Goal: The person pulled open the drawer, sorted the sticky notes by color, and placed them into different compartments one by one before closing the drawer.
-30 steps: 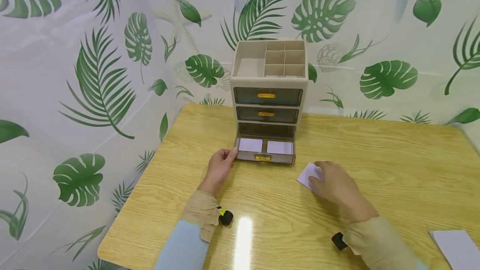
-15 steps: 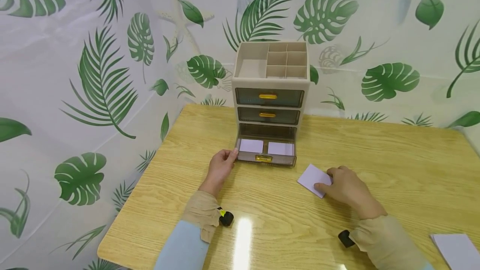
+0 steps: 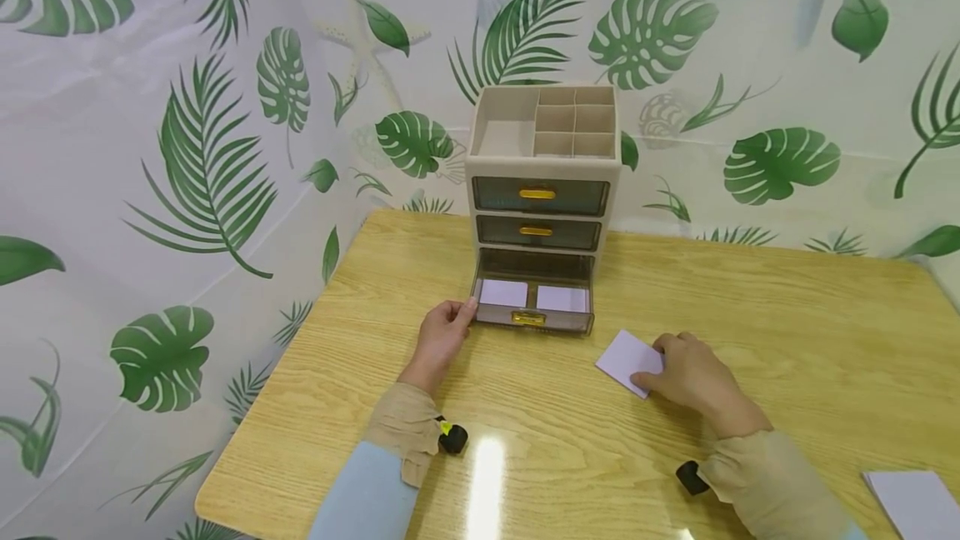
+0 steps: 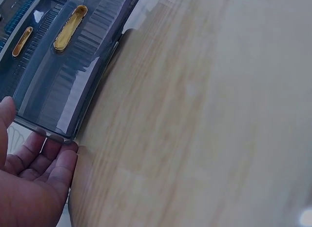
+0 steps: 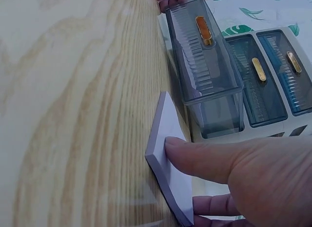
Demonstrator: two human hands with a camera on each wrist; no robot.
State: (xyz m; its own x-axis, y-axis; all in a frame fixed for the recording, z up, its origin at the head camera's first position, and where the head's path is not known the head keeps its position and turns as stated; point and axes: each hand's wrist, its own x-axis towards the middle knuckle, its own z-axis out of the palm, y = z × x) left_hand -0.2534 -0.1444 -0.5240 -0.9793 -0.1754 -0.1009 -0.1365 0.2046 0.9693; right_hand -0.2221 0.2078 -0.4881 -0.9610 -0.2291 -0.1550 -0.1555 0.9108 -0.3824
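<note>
My left hand [image 3: 441, 337] is at the left front corner of the pulled-out bottom drawer [image 3: 491, 317], holding it with thumb and fingertips. In the left wrist view, the curled fingers [image 4: 53, 161] touch the end of the smoky clear drawer. Two pale purple note pads lie side by side inside, a left one [image 3: 503, 293] and a right one [image 3: 562, 299]. Right of the drawer, my right hand [image 3: 693, 377] pinches another pale purple note pad [image 3: 624, 358] by its right side, low over the table. In the right wrist view the thumb [image 5: 195, 156] presses its upper face.
The beige organizer [image 3: 543, 163] stands at the table's back, its upper two drawers pushed in and divided compartments on top. A larger stack of pale purple paper [image 3: 917, 502] lies at the lower right of the wooden table [image 3: 780, 315]. Leaf-patterned cloth [image 3: 360, 15] hangs behind.
My right hand has shifted slightly right and back along the note pad, uncovering more of it, and is now nearly still. The left hand and drawer keep their places.
</note>
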